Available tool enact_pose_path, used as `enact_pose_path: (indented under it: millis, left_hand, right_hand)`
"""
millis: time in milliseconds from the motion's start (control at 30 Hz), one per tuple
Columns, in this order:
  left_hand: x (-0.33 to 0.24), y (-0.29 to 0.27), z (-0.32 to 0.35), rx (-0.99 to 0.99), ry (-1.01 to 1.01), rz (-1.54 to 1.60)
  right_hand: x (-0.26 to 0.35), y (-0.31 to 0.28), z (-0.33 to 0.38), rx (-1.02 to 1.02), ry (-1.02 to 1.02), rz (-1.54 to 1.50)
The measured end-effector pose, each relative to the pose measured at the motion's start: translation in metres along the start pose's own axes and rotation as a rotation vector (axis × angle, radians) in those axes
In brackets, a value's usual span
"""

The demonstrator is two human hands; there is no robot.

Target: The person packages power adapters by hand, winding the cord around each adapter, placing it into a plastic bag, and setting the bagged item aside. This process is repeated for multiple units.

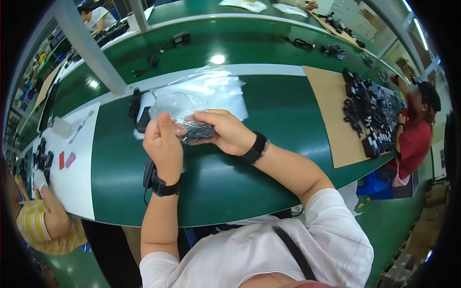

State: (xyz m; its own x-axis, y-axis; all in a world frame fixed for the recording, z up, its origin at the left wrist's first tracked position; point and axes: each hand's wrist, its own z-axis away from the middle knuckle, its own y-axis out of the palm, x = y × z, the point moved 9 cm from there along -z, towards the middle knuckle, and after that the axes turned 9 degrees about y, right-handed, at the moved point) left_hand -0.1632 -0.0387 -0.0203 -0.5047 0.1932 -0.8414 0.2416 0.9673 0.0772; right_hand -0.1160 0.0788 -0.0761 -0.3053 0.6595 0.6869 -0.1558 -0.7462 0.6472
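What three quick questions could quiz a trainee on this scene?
1. True or false: the left hand wears a glove.
2. Which sheet lies just left of the black pile at right? A) white paper B) cardboard C) blue cloth
3. Fill in: the right hand holds a dark coiled cable and ___ plastic.

Key: 1 false, it is bare; 2 B; 3 clear.

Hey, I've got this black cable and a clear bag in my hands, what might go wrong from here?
The thin clear bag at your left hand might snag or tear against the coiled black cable. The coil could slip if your right hand loosens. The bags lying flat beyond could slide if brushed.
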Motion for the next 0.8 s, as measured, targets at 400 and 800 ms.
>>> enact_pose_path:
  millis: [400, 800]
  left_hand:
    - [0.041, 0.0, -0.013, 0.169, -0.164, 0.023]
    - [0.006, -0.039, -0.028, -0.076, 0.028, -0.357]
  right_hand:
    - [0.032, 0.014, 0.027, 0.091, -0.438, 0.785]
    - [0.162, -0.081, -0.083, -0.431, -0.326, 1.144]
